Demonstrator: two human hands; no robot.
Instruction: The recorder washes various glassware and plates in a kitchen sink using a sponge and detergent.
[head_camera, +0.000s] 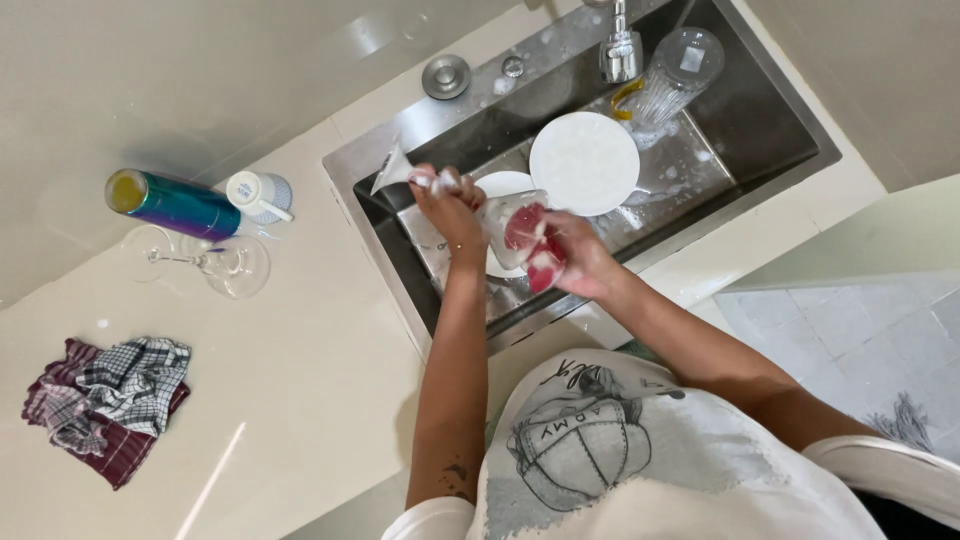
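Observation:
Over the steel sink (760, 140), my left hand (452, 208) grips the stem of a clear wine glass (400, 170) that lies on its side, foot pointing left. My right hand (583, 258) presses a red sponge (530, 245) against the soapy bowl of this glass. Both hands are wet with suds. How far the sponge reaches into the bowl is hidden by foam.
A white plate (585, 160), a second plate (505, 184) and a ribbed tumbler (675, 75) sit in the sink under the tap (620, 50). On the counter lie another wine glass (215, 262), a blue-green metal bottle (175, 203), a white cup (260, 195) and checked cloths (110, 405).

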